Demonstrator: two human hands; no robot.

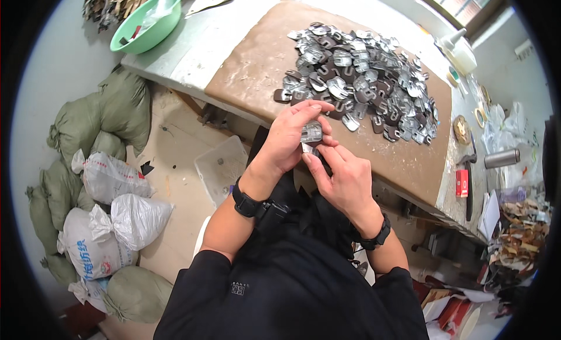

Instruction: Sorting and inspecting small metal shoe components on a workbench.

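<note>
My left hand (284, 136) is closed round a small dark, shiny plate (311, 131) with rounded corners, held just over the near edge of the table. Thumb and index finger of my right hand (349, 177) pinch a small silvery sliver (309, 148) at the plate's lower edge. Whether that sliver is part of the plate or a separate tool, I cannot tell. Beyond my hands lies a heap of similar small plates (365, 77), silvery and dark brown, many with a U-shaped slot.
The heap rests on a brown board (245, 77) on a white table (175, 68). A green basin (149, 33) stands far left. At right are a hammer (469, 182), a red box (462, 183) and a metal cylinder (502, 159). Sacks (140, 220) and a white bin (219, 167) occupy the floor.
</note>
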